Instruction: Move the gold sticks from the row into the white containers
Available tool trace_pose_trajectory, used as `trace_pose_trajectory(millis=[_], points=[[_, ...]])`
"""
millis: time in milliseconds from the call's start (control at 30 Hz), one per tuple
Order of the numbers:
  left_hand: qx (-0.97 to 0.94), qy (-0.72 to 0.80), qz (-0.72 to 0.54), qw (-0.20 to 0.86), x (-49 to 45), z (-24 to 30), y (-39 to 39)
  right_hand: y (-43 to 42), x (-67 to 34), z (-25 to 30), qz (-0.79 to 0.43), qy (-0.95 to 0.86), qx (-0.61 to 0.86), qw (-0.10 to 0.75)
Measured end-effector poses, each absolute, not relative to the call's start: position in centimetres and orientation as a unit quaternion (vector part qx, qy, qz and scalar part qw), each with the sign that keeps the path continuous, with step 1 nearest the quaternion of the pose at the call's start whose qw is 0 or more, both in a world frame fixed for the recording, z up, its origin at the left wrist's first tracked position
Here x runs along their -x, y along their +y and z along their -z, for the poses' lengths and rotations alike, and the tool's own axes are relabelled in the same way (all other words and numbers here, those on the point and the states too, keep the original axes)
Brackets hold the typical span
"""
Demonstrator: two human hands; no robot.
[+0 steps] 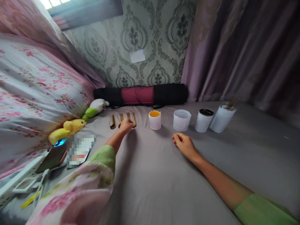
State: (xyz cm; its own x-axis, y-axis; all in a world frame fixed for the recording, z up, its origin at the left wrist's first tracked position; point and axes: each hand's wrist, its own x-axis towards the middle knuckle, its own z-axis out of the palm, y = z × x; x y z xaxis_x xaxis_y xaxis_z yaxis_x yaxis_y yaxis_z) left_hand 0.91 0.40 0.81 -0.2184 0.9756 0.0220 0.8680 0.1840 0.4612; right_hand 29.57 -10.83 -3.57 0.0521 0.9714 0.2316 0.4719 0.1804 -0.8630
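Note:
My left hand [126, 125] reaches forward onto a row of golden utensils [112, 121] lying on the grey sheet [152, 175]. Its fingers are curled over the utensils in the middle of the row; whether they grip one is hidden. My right hand [184, 144] rests on the sheet with fingers loosely curled and nothing in them. It lies just in front of a white cup [181, 120]. A white cup with an orange top [155, 119] stands between the two hands.
A black-topped white cup [204, 120] and a taller white holder with sticks [222, 117] stand to the right. A black and red roll [140, 95] lies by the wall. Plush toys [70, 128], a phone [55, 155] and a floral quilt [32, 90] are at left.

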Motion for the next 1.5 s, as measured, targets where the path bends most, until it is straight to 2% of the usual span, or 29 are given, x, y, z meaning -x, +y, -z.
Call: trace_pose_trajectory(millis=[600,1500], points=[[-0.653,0.741,-0.135,0.079,-2.0,-1.1,1.1,-10.7,-29.6,3.7,-0.278,-0.630,0.580,0.435],[-0.644,0.754,-0.110,0.073,-2.2,0.3,1.4,-10.9,-29.4,3.3,-0.276,-0.631,0.591,0.420]])
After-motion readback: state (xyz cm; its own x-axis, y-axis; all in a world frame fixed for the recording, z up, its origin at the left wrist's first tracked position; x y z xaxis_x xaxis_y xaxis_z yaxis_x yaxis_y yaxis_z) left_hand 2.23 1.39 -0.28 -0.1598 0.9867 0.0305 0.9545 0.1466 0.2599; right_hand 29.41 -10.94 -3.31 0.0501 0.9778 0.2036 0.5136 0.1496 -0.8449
